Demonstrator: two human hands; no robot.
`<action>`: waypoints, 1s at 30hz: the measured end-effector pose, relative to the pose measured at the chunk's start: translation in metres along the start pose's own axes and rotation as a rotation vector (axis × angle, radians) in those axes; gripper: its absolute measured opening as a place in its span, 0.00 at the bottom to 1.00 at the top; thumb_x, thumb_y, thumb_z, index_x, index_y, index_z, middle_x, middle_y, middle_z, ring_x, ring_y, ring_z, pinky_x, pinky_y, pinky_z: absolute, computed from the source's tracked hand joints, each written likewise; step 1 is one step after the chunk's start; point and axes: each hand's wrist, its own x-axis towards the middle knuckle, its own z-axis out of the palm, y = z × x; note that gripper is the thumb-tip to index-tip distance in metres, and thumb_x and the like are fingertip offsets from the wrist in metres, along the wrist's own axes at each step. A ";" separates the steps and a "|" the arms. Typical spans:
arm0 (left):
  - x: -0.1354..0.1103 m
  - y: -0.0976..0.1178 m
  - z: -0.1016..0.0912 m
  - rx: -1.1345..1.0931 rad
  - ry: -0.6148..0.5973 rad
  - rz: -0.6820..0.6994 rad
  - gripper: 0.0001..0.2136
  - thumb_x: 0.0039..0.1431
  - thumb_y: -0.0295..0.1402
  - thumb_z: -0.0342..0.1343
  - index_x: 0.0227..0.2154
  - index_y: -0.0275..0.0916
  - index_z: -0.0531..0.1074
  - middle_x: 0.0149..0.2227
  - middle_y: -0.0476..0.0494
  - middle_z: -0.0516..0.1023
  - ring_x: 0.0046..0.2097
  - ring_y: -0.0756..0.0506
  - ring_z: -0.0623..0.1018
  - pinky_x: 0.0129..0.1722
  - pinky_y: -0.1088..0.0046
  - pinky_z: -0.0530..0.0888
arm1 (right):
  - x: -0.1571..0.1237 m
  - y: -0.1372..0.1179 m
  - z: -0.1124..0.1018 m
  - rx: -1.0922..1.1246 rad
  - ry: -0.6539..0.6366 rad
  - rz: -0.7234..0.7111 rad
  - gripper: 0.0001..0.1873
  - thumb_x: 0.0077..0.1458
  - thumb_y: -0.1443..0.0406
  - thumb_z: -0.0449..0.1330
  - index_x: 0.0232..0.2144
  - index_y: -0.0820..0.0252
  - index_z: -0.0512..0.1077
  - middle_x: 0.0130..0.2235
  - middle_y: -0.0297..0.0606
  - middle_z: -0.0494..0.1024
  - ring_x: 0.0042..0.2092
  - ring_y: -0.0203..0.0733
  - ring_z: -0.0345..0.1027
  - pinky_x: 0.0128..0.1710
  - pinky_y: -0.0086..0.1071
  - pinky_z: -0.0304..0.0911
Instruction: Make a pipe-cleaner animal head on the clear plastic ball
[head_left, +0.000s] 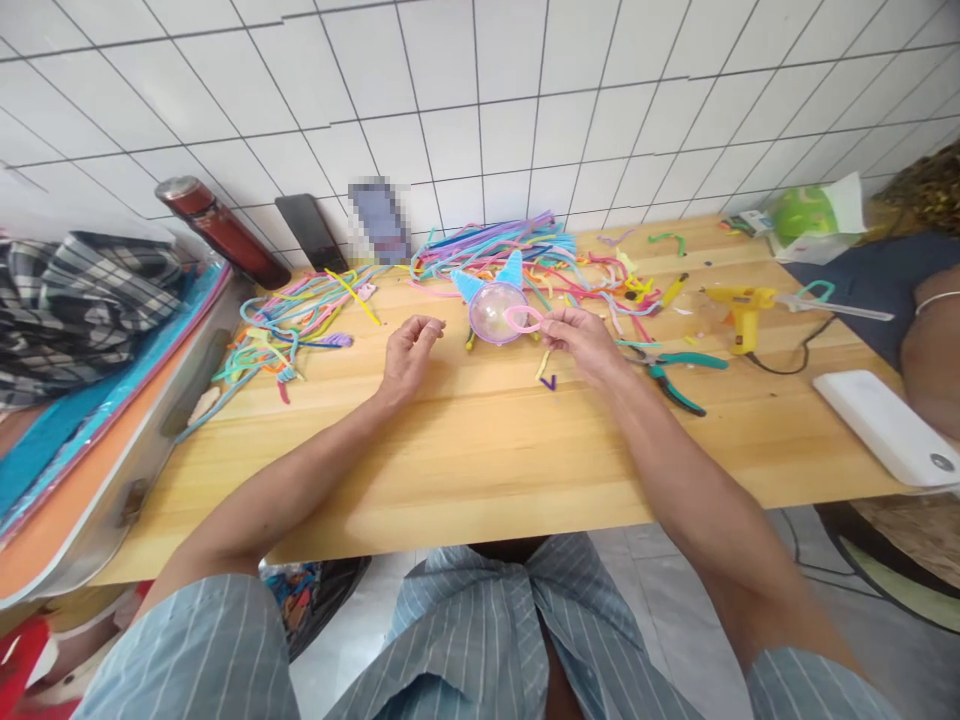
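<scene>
A clear purple ball with two blue ears on top sits on the wooden table. My right hand is just to its right, fingers pinched on a pink pipe-cleaner ring held against the ball. My left hand rests on the table left of the ball. Its fingers are curled, with thumb and forefinger close together, and nothing shows between them.
Piles of coloured pipe cleaners lie behind the ball and to the left. Teal pliers and a yellow glue gun lie to the right, a white box at the edge. A red bottle and two phones lean against the tiled wall.
</scene>
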 end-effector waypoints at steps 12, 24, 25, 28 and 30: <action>0.012 -0.005 -0.057 0.119 -0.025 -0.189 0.10 0.58 0.40 0.58 0.30 0.38 0.76 0.21 0.54 0.68 0.25 0.50 0.64 0.27 0.73 0.60 | -0.024 0.001 0.026 -0.690 -0.207 -0.076 0.08 0.56 0.61 0.64 0.29 0.55 0.81 0.27 0.33 0.80 0.31 0.40 0.70 0.33 0.34 0.58; -0.025 -0.009 -0.038 0.161 -0.132 -0.082 0.25 0.59 0.47 0.59 0.17 0.43 0.52 0.20 0.55 0.49 0.24 0.53 0.51 0.26 0.71 0.50 | -0.030 -0.073 -0.058 -0.466 0.469 -0.258 0.08 0.59 0.70 0.57 0.29 0.58 0.73 0.28 0.30 0.74 0.30 0.34 0.66 0.36 0.30 0.62; -0.026 -0.009 -0.038 0.176 -0.157 -0.079 0.26 0.60 0.47 0.58 0.17 0.43 0.51 0.20 0.55 0.48 0.24 0.53 0.51 0.25 0.71 0.50 | -0.032 -0.076 -0.064 -0.421 0.521 -0.255 0.07 0.58 0.72 0.57 0.29 0.59 0.74 0.27 0.30 0.74 0.29 0.33 0.65 0.34 0.30 0.61; -0.029 -0.006 -0.039 0.235 -0.223 -0.052 0.27 0.62 0.49 0.56 0.17 0.43 0.49 0.20 0.54 0.46 0.24 0.53 0.50 0.25 0.70 0.49 | -0.038 -0.073 -0.075 -0.369 0.594 -0.238 0.08 0.55 0.74 0.59 0.27 0.60 0.74 0.24 0.28 0.74 0.26 0.32 0.64 0.31 0.28 0.60; -0.031 -0.006 -0.039 0.277 -0.270 -0.023 0.27 0.64 0.50 0.55 0.18 0.43 0.49 0.20 0.54 0.47 0.24 0.53 0.50 0.25 0.70 0.49 | -0.041 -0.067 -0.080 -0.379 0.607 -0.241 0.09 0.54 0.74 0.60 0.25 0.60 0.74 0.22 0.28 0.74 0.26 0.32 0.65 0.31 0.28 0.61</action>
